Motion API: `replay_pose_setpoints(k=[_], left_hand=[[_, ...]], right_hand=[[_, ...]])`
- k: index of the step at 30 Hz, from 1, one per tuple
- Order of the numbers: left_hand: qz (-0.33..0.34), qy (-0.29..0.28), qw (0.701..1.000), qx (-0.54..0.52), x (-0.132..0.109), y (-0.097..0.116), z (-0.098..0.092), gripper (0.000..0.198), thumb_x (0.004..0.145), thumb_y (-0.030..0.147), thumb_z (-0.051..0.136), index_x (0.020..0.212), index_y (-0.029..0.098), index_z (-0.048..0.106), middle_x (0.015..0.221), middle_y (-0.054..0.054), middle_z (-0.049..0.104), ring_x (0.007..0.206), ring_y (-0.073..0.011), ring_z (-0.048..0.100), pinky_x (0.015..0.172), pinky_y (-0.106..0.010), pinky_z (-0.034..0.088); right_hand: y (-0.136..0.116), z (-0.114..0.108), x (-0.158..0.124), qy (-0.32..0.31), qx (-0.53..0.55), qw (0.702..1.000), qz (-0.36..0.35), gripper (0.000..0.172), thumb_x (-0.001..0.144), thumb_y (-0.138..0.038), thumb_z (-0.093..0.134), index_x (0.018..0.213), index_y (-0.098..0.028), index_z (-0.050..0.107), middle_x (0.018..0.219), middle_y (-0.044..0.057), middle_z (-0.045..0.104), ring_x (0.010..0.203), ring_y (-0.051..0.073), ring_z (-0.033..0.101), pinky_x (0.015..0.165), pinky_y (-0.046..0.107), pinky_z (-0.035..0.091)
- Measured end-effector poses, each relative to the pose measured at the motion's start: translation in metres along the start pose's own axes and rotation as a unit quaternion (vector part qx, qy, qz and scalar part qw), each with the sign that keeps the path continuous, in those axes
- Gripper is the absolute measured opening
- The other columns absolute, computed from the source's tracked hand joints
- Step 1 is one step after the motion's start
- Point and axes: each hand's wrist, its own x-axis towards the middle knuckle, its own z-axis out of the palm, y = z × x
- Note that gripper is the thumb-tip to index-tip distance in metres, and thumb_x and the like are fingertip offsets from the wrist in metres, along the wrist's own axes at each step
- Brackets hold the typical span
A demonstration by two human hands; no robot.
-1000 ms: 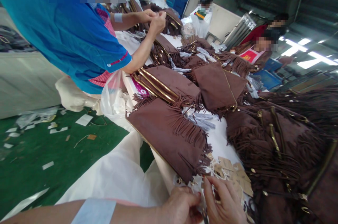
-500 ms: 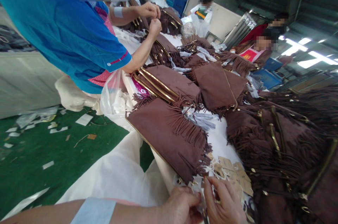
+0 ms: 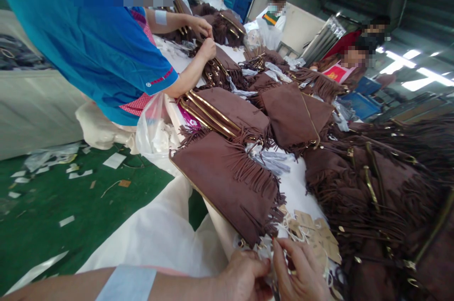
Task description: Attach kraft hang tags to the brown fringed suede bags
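At the bottom, my left hand (image 3: 244, 275) is closed, its fingertips at a small whitish translucent piece (image 3: 264, 248) by the corner of a brown fringed bag (image 3: 222, 175). Close beside it, my right hand (image 3: 301, 268) has its fingers pinched together. A thin dark item shows between the hands, too small and covered to name. The bag lies flat, with gold trim along its near edge and a small metal ring at the corner by my fingers. Just beyond my right hand are several tan paper tags (image 3: 317, 234) with white strings.
A co-worker in a blue shirt (image 3: 117, 59) works at the table's left side, both hands over bags. More brown bags (image 3: 227, 107) lie along the table, and a large fringed pile (image 3: 383, 197) rises at right. Paper scraps litter the green floor (image 3: 117, 211).
The co-worker's hands have lowered slightly toward the bags. My own hands stay in nearly the same place, with only slight finger movement.
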Motion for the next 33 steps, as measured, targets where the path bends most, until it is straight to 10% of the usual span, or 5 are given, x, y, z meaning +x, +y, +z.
replay_pose_setpoints(k=[33], left_hand=[[0.019, -0.021, 1.000, -0.004, -0.005, 0.001, 0.002, 0.026, 0.049, 0.007, 0.067, 0.071, 0.015, 0.055, 0.058, 0.000, 0.056, 0.061, -0.0156, 0.055, 0.062, -0.027, 0.039]], right_hand=[[0.018, -0.016, -0.006, -0.111, 0.007, 0.989, -0.094, 0.011, 0.079, -0.026, 0.056, 0.086, -0.020, 0.062, 0.070, 0.002, 0.062, 0.058, 0.012, 0.058, 0.055, 0.022, 0.047]])
